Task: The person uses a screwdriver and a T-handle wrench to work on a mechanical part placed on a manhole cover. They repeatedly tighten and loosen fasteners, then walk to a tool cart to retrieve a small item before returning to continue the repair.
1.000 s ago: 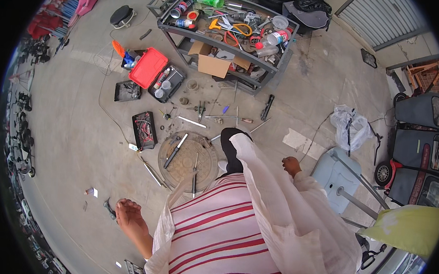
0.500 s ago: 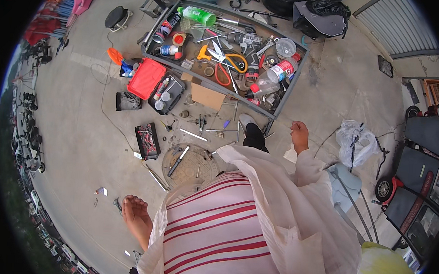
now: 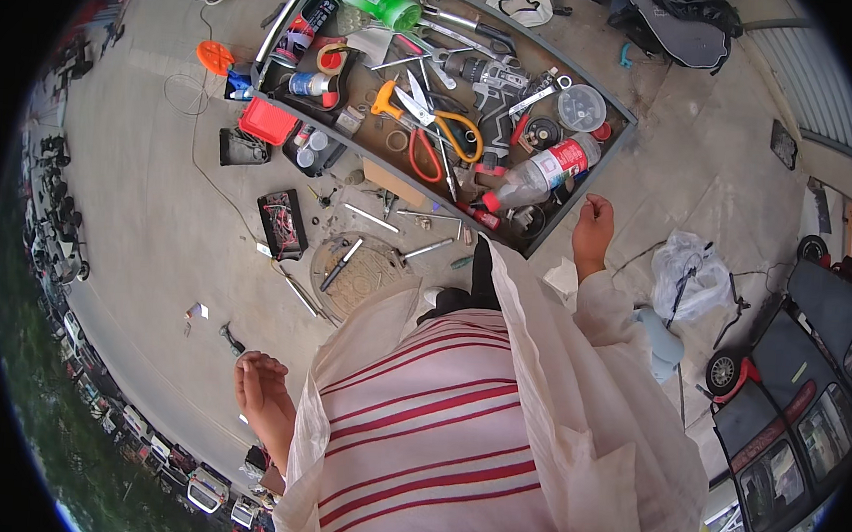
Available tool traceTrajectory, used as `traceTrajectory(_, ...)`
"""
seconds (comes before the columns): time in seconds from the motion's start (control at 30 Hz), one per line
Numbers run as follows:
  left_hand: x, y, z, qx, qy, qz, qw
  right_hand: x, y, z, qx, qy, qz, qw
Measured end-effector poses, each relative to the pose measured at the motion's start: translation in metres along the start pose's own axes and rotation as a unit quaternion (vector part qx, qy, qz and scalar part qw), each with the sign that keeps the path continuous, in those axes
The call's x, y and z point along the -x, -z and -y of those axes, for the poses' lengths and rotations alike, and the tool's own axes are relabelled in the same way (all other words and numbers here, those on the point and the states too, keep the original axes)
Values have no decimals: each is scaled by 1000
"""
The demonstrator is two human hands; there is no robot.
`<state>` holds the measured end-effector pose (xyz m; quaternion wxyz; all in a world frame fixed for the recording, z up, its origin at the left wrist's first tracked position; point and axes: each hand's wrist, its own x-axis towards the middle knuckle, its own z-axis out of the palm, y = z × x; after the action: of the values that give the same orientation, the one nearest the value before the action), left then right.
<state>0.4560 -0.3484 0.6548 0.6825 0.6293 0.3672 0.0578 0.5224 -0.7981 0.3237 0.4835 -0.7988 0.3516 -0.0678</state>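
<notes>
My left hand (image 3: pixel 263 400) hangs low at the left of my striped shirt, fingers loosely curled and apart, holding nothing. My right hand (image 3: pixel 591 234) is raised beside the near right corner of a metal tool cart (image 3: pixel 622 133), loosely curled, with nothing visible in it. In the cart's top tray lie a green bottle (image 3: pixel 390 5), a clear bottle with red cap (image 3: pixel 531 183), orange-handled scissors (image 3: pixel 457 133), red-handled pliers (image 3: pixel 426 160), a drill (image 3: pixel 492 101), wrenches and a round clear container (image 3: pixel 581 108).
Open toolboxes (image 3: pixel 267 120), a parts tray (image 3: pixel 281 222) and loose tools lie on the concrete floor around a round cover (image 3: pixel 368 268). A plastic bag (image 3: pixel 686 270) and dark vehicle seats (image 3: pixel 791 372) are at right. A black bag (image 3: pixel 665 28) lies beyond the cart.
I have moved forward toward the cart, whose top tray now appears larger and nearer. My right hand has risen toward the cart's corner. My left hand stays low at my side.
</notes>
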Motion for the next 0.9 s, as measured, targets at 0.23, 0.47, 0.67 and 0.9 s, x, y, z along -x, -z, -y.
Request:
traceTrajectory(0.23, 3, -2, 2, -3, 6, -36, 999, -12, -19, 59, -40, 47, 47, 997)
traceTrajectory(0.47, 7, -6, 3, -2, 0, -51, 999, -7, -31, 84, -43, 102, 122, 986)
traceTrajectory(0.67, 12, -7, 6, 17, -4, -75, 997, -17, -33, 79, -9, 141, 142, 980)
traceTrajectory(0.9, 23, -1, 15, 14, -1, -97, 995, -23, -37, 93, -6, 163, 170, 972)
